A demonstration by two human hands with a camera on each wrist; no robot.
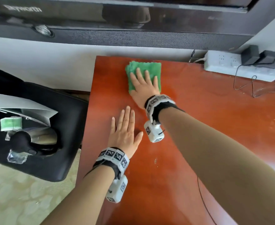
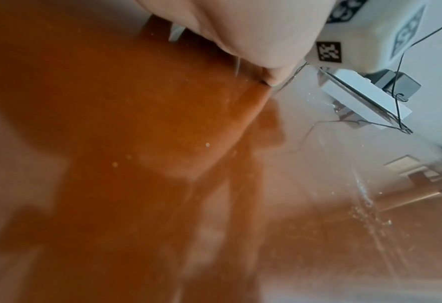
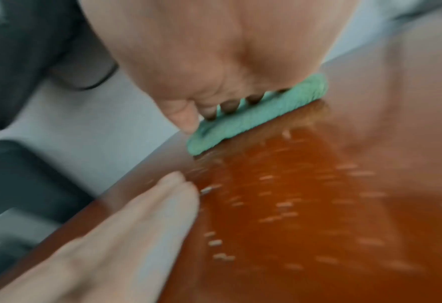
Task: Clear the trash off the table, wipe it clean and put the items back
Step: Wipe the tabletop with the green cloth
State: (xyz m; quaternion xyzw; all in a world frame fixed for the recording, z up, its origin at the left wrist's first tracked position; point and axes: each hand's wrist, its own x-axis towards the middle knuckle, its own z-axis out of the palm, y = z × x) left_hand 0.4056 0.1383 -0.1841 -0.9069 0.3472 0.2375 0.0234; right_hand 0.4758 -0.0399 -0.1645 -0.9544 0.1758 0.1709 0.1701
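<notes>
A folded green cloth (image 1: 149,66) lies near the far left corner of the reddish wooden table (image 1: 198,124). My right hand (image 1: 144,82) presses flat on it, fingers straight and spread. My left hand (image 1: 125,127) rests flat on the bare tabletop nearer me, close to the left edge, holding nothing. In the right wrist view the cloth (image 3: 279,110) shows under my right palm (image 3: 214,61), my left hand (image 3: 137,225) lies at the table edge, and pale specks dot the blurred surface. The left wrist view shows my left palm (image 2: 253,30) against the table (image 2: 111,123).
A white power strip (image 1: 240,69) with black adapters and thin cables sits at the table's far right. A black chair (image 1: 40,127) left of the table holds a grey bag, a green-and-white packet (image 1: 11,124) and clear wrappers. A dark TV unit (image 1: 117,21) stands behind.
</notes>
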